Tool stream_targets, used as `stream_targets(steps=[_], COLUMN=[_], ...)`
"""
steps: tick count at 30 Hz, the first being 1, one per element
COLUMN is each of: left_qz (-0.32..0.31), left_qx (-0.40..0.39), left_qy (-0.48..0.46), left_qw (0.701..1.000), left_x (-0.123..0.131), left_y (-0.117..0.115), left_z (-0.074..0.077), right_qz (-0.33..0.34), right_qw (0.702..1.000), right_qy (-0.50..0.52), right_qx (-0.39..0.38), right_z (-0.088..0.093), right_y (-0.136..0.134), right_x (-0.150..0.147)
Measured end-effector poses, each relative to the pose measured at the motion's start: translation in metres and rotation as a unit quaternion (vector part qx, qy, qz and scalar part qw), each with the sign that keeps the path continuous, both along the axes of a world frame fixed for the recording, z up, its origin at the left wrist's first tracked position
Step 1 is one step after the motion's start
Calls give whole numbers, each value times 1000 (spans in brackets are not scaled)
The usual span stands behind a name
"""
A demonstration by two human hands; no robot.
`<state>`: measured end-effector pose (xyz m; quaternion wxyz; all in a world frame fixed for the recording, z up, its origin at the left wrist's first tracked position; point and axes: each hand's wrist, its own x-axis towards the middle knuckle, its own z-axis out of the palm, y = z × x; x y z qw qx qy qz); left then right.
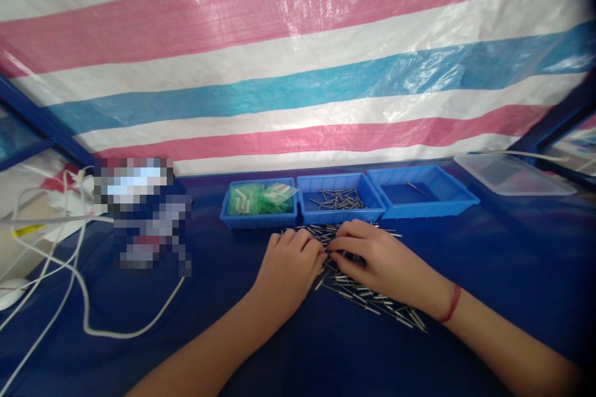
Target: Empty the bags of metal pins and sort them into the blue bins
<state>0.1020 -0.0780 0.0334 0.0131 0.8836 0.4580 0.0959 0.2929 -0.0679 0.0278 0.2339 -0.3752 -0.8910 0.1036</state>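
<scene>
Under the curled fingers (302,240) of left hand (286,270) and right hand (379,263) lie metal pins (372,299), trailing rightward; whether any is pinched cannot be told.

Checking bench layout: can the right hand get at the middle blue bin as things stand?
Probably yes: the right hand rests before the middle blue bin, open-topped, with only loose pins between.

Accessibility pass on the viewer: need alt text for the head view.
A left hand and right hand rest palm-down, fingertips nearly meeting, on a loose pile of metal pins on a dark blue tabletop. Behind stand three blue bins: the left bin holds green parts, the middle bin pins, the right bin almost nothing. A striped tarp hangs behind.
</scene>
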Motion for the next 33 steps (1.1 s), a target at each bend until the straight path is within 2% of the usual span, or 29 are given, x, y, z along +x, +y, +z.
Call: stream_targets(steps=[13,19,24,29,33], left_qz=[-7,-5,10,48,52], left_qx=[-11,-14,-34,-88,-101], left_qy=[-30,-51,-146,-311,-370], left_qw=[999,999,989,945,922], left_x=[-2,-2,-3,-2,-2], left_y=[-1,0,2,3,2], left_z=[-2,-2,-2,0,2], right_qz=[28,16,-9,-11,-22], right_qw=[999,1000,998,984,974], right_qy=[-32,-9,56,166,210], right_qx=[-10,-8,-26,-60,-85], right_z=[-5,-8,-5,0,1], right_y=[-1,0,0,-3,-7], right_x=[-3,-3,-4,-8,-12])
